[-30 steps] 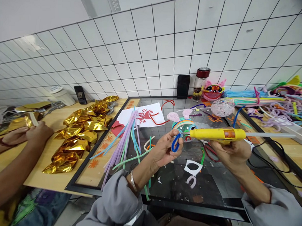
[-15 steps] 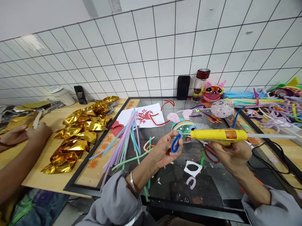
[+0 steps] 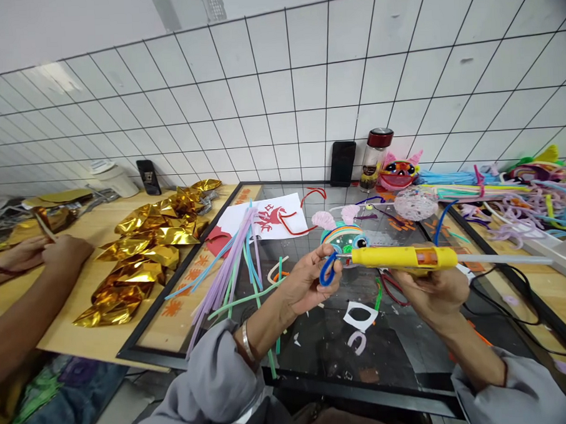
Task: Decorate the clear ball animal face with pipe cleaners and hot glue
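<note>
My left hand pinches a looped blue pipe cleaner between thumb and fingers. My right hand is wrapped around a yellow hot glue gun, with a clear glue stick poking out of its rear. The gun's metal nozzle lies right at the upper end of the blue loop; whether it touches cannot be made out. Just behind stands a colourful animal figure with pink ears and a big eye, its lower part hidden by my left hand and the gun.
Pipe cleaners fan out on the left of the dark board, beside white paper with a red cut-out. Red-handled scissors lie under the gun. A bottle and phone stand by the wall. Another person's hands work beyond gold foil.
The glue gun has shifted slightly left, its nozzle closer over the blue pipe cleaner loop. My left hand is nearly still. The other person's hands and the strip in them have moved a little.
</note>
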`<action>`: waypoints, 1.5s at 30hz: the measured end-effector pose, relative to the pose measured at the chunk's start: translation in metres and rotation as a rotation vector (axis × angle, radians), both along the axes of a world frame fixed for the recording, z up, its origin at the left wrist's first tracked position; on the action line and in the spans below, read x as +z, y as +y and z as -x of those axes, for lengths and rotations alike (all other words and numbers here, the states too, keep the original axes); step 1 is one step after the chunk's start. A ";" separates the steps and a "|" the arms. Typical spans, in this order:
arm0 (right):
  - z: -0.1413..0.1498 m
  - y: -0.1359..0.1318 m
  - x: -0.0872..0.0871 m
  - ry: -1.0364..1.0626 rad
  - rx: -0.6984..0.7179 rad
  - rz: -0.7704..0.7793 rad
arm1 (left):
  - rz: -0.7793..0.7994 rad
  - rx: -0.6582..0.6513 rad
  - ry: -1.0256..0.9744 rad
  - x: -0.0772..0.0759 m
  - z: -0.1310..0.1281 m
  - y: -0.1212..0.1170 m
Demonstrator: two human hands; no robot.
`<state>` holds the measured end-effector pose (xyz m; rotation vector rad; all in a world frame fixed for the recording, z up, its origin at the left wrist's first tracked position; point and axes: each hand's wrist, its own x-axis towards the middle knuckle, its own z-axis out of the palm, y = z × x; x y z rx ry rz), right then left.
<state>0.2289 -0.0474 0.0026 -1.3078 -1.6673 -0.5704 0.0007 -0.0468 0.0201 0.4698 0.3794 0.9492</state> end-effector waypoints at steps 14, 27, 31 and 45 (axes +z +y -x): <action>0.003 0.000 0.007 -0.077 0.117 -0.167 | -0.017 -0.017 -0.010 0.000 0.000 0.001; -0.003 0.002 -0.006 -0.004 0.040 -0.068 | -0.014 -0.026 -0.017 -0.003 0.000 0.002; -0.003 0.003 -0.008 0.015 0.033 -0.091 | -0.016 -0.023 -0.015 -0.003 0.000 0.002; -0.007 0.007 -0.006 0.267 -0.043 0.029 | -0.021 0.006 0.019 -0.001 -0.001 0.001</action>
